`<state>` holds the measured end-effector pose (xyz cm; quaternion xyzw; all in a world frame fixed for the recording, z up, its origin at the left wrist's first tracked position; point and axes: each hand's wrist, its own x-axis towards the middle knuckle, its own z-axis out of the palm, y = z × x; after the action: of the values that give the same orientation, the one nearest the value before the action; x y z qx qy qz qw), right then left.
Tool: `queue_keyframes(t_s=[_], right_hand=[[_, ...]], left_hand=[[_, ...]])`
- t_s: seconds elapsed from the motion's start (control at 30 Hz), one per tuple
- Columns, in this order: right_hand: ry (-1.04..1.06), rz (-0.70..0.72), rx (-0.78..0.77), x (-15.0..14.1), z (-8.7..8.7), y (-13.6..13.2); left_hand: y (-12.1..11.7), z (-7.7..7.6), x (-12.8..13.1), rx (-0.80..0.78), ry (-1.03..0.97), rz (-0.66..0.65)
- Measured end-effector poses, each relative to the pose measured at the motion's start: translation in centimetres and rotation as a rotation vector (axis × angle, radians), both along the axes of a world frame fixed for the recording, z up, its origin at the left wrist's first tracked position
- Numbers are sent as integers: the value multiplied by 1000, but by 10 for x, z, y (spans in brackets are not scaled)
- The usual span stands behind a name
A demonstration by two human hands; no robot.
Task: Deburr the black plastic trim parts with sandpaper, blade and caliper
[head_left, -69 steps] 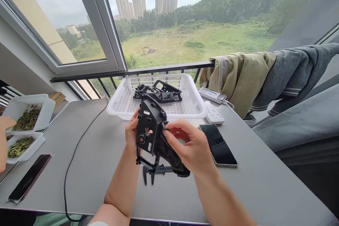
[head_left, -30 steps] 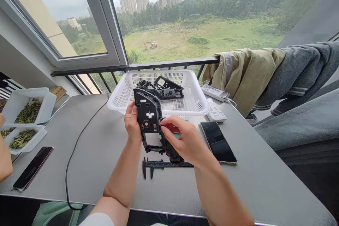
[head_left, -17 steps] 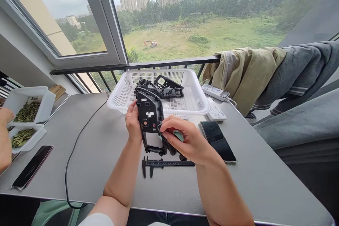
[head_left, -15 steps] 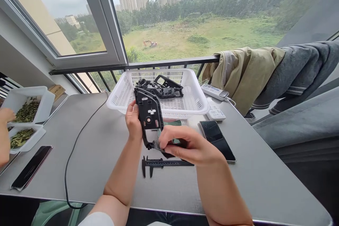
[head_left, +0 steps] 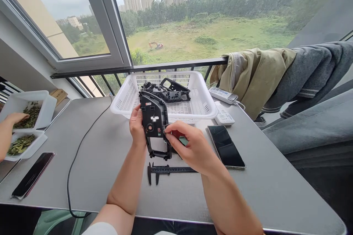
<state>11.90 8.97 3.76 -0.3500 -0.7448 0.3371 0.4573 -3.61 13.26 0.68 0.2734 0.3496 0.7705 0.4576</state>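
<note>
My left hand [head_left: 136, 126] grips the left edge of a black plastic trim panel [head_left: 151, 112], held upright above the table with its slotted, clipped side facing me. The panel has a cross-shaped hole, a round hole and an open frame at its lower end. At the panel's right edge, my right hand [head_left: 190, 143] pinches a dark cloth [head_left: 165, 127] between thumb and fingers. Most of the cloth is hidden by that hand. Below the panel, a black vernier caliper [head_left: 171, 169] lies on the table.
Behind the panel stands a white plastic basket [head_left: 190, 118] holding black plastic parts [head_left: 176, 95]. Phones [head_left: 227, 147] lie right and left [head_left: 33, 174]. A black cable [head_left: 75, 159] crosses the table. Far left, another person's hand [head_left: 16, 118] reaches into a tub [head_left: 49, 108] of dried leaves.
My right hand, with the cloth, went down to the panel's lower frame and is back up at the right edge. The panel has turned slightly. The other person's hand reaches further into the tub.
</note>
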Motion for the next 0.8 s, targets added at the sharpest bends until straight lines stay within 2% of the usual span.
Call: queue_keyframes(t_s=[0.07,0.1,0.13,0.23,0.37,0.47,0.6,0.73,0.8], right_hand=[[88,154,-69,3,3,0],[153,172,-115,5,3,1],[221,134,-153,5,3,2],[336,-108,-173,3,-1,7],[240,-244,-83,-5,-6,9],[127,-317,-32,-6,-5,5],[-48,-173,-117,-1,1,0],[-155,-90,-213,8,5,0],[-144,-74,-248,10,6,2]], left_hand=[[-1,1,0,6,22,9],[-1,1,1,5,26,6],[-2,1,2,1,26,-2],[-4,0,5,-5,24,-38],[-5,0,9,26,33,-46],[-5,1,10,25,16,2],[-4,2,7,25,12,63],[-6,1,7,33,60,47],[-7,1,8,29,70,28]])
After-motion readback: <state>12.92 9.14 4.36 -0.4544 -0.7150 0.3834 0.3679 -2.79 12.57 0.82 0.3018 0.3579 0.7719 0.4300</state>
